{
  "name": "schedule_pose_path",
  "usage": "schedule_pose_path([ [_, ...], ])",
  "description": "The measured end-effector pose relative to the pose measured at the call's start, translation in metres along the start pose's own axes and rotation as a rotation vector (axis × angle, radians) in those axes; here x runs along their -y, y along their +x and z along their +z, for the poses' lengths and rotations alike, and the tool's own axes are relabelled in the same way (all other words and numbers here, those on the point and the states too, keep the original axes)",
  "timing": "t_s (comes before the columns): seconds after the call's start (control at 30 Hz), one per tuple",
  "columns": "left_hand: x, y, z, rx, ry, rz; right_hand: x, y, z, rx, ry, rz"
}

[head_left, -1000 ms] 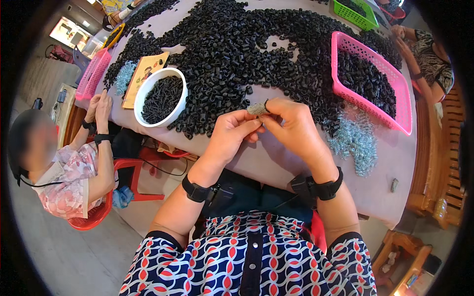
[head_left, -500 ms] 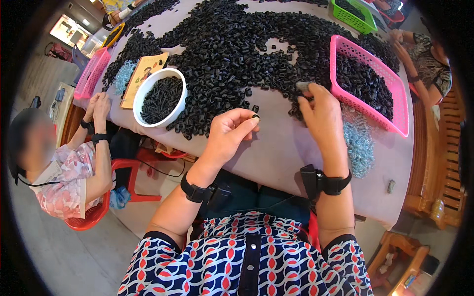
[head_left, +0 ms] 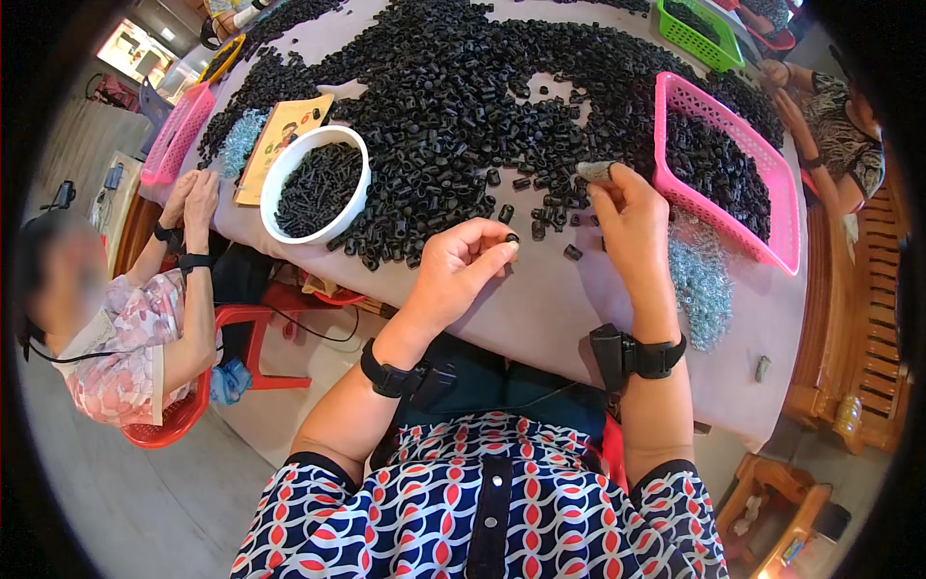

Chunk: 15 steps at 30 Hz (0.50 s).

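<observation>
My left hand pinches a small black plastic cap between thumb and forefinger, above the near part of the cloth. To its right, my right hand is at the near edge of the big heap of black plastic caps. A grey finger cover sits on its forefinger. Thumb and forefinger are drawn close together there; what they hold, if anything, cannot be made out against the dark caps. Several loose caps lie on the cloth between my hands.
A pink basket of black pieces stands right, beside a pile of clear bluish small parts. At left are a white bowl of thin black pieces and a yellow booklet. Co-workers sit at both sides; a green basket stands far right.
Several caps have come off the heap's near edge onto the cloth between my hands. My right hand has shifted slightly rightward. The left has moved a little to the right, still pinching its cap.
</observation>
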State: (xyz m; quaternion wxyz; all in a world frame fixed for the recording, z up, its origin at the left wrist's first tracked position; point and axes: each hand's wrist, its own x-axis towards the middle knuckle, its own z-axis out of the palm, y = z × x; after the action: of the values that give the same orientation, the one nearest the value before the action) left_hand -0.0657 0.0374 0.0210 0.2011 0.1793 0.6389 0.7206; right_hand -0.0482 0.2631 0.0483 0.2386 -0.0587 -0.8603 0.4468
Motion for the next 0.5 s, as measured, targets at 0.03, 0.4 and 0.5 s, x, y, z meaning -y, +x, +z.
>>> schedule_pose_path([
  [0.03, 0.0, 0.0, 0.0, -0.015, -0.003, -0.004, -0.001, 0.0, 0.0, 0.021, -0.079, -0.06],
  [0.4, 0.001, -0.001, 0.0, -0.026, 0.016, 0.019, 0.01, -0.006, -0.004, 0.288, -0.174, -0.085],
  [0.5, 0.001, -0.001, 0.0, -0.023, 0.021, 0.012, 0.009, -0.007, -0.005, 0.269, -0.169, -0.093],
])
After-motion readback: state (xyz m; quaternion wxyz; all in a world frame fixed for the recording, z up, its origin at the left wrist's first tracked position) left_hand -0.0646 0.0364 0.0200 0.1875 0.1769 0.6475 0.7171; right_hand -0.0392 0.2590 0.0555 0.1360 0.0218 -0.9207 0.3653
